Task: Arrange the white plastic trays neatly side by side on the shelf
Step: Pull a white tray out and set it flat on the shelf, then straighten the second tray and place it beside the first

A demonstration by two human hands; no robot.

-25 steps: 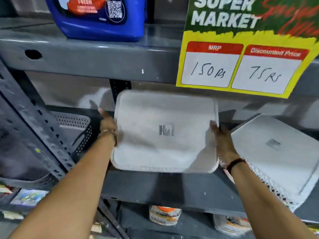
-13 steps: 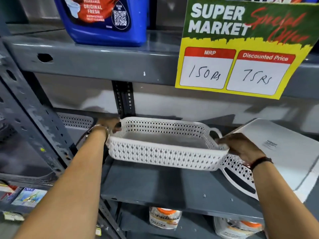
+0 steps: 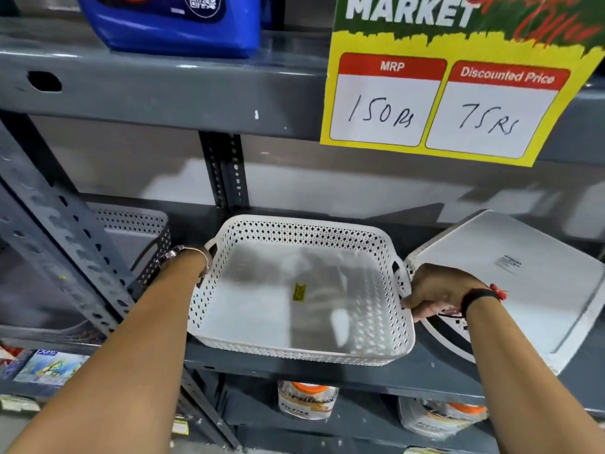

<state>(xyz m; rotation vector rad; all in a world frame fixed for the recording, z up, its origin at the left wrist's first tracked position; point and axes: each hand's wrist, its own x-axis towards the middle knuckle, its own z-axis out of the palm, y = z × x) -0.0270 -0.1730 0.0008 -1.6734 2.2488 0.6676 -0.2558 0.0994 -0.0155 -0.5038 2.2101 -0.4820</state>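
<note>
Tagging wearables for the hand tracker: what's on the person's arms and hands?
Both forearms are bare, no sleeves, no gloves. The left wrist carries a thin metallic bangle and what looks like a watch. The right wrist carries a black band with a red thread knot. No rings can be made out.

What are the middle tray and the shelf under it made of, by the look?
Middle tray: looks like moulded white plastic, matte, with perforated diamond-pattern walls, a smooth base and moulded-in handles. Shelf: probably painted sheet steel, grey with a slight sheen; its slotted upright and chipped paint suggest metal.
</note>
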